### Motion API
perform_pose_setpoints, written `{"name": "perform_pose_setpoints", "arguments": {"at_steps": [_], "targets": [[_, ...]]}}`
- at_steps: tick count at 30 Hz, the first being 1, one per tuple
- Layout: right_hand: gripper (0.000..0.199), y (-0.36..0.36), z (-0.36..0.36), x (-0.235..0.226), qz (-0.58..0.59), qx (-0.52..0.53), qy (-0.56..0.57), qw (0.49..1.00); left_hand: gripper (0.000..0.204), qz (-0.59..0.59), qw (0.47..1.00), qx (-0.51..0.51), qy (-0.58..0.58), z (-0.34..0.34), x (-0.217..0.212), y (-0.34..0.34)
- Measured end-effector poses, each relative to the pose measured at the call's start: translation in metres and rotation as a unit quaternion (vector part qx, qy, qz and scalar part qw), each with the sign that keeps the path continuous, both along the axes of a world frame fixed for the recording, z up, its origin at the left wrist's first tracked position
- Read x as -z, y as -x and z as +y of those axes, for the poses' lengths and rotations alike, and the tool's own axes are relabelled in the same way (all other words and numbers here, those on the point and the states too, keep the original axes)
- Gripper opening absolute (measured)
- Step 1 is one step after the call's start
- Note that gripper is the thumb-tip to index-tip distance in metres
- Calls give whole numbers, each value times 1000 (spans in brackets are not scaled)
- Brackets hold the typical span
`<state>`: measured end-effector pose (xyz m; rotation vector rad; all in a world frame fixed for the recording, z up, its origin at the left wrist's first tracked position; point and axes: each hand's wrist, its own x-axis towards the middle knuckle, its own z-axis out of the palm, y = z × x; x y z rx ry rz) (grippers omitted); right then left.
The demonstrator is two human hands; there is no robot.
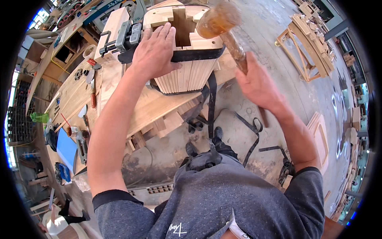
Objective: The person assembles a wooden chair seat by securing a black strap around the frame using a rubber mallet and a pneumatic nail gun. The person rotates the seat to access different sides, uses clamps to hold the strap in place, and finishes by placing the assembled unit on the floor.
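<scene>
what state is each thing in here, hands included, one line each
left hand, open, resting on the wooden box's top
right hand, closed around the mallet's handle
mallet, raised; contact with the box unclear
wooden box, top open, hollow inside
black band, wrapped around the box near its top
metal clamp, at the box's left; tightness unclear
red-handled scraper, lying on the bench

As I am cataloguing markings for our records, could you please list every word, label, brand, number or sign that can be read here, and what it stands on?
Dark grey short-sleeved shirt: white script mark, not transcribed.
Teal-and-white panel at the top: small, partly hidden characters, not transcribed.
Amber-headed, wooden-handled mallet: blurred, no readable text.
Pale ribbed wooden box: no text I can make out.
</scene>
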<state>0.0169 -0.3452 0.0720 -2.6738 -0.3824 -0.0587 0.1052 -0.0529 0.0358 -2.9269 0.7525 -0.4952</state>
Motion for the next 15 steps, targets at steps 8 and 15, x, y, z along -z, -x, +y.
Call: {"name": "perform_pose_setpoints", "arguments": {"at_steps": [8,15], "targets": [[34,5,9,-61,6,37,-149,988,108,-14,999,-8,28,0,-2,2],[32,-9,-4,-68,-247,-97,-282,922,116,-46,996,-1,74,1,10,0]]}}
